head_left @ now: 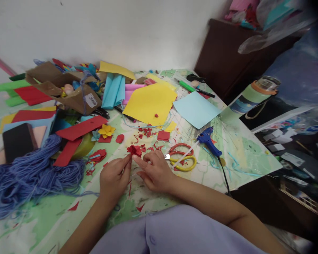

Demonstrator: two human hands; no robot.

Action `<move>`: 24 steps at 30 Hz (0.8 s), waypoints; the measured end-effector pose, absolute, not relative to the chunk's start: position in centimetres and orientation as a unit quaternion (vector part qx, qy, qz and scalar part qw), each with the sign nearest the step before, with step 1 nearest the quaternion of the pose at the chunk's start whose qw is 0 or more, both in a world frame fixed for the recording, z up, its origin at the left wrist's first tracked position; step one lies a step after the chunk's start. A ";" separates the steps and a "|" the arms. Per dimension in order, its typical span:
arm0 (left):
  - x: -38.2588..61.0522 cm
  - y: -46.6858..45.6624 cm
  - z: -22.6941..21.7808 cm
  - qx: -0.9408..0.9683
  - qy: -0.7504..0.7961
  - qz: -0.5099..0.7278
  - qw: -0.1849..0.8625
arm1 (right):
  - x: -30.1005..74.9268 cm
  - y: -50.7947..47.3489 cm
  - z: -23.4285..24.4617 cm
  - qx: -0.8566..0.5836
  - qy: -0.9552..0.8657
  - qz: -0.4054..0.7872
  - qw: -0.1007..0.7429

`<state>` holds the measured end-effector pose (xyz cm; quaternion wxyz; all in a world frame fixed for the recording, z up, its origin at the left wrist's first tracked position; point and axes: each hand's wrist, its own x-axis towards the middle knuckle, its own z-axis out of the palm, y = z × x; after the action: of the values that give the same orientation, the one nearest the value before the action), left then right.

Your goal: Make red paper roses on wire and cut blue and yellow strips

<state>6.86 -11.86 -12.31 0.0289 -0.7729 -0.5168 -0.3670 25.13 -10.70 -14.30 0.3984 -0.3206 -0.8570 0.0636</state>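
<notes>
Over the map-printed table cover (243,158), I'm watching the left hand (115,178) and the right hand (155,172) working at a small red paper flower (134,150), which is sitting right at the fingertips, in the middle of the scattered red scraps (145,132). The left fingers (123,165) are closing in a pinch beneath the flower. The right fingers (144,158) are spreading, with the index reaching to the flower's edge, and I cannot tell whether that hand is gripping anything. From here, I'm reading the step in hand as shaping the flower, and the work is calling for a steady pinch.

Around the hands, I'm counting one blue glue gun (208,140), one pair of scissors (181,157) with a red loop and a yellow loop, one yellow paper flower (106,131), two long red paper strips (81,127), one red paper square (163,135), and one hank of blue yarn (29,178). Farther off, I'm picking out one yellow sheet (149,104) and one pale blue sheet (196,109).
</notes>
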 end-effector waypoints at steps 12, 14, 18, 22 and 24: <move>6.9 -11.9 -12.3 -0.763 -0.534 -0.363 0.011 | 25.1 -10.7 -14.5 -0.325 -0.864 0.073 0.378; 6.9 -11.9 -12.3 -0.767 -0.526 -0.367 0.012 | 25.1 -10.8 -14.4 -0.324 -0.862 0.073 0.382; 6.9 -11.9 -12.3 -0.772 -0.517 -0.369 0.018 | 25.2 -10.8 -14.4 -0.322 -0.859 0.070 0.392; 6.8 -11.9 -12.2 -0.762 -0.535 -0.365 0.004 | 25.2 -10.8 -14.5 -0.327 -0.865 0.076 0.372; 6.9 -11.9 -12.2 -0.758 -0.543 -0.361 -0.005 | 25.2 -10.8 -14.5 -0.327 -0.867 0.076 0.369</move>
<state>6.87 -11.94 -12.19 -0.0046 -0.7580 -0.5434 -0.3608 25.18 -10.80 -14.53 0.3688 -0.3273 -0.8667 0.0758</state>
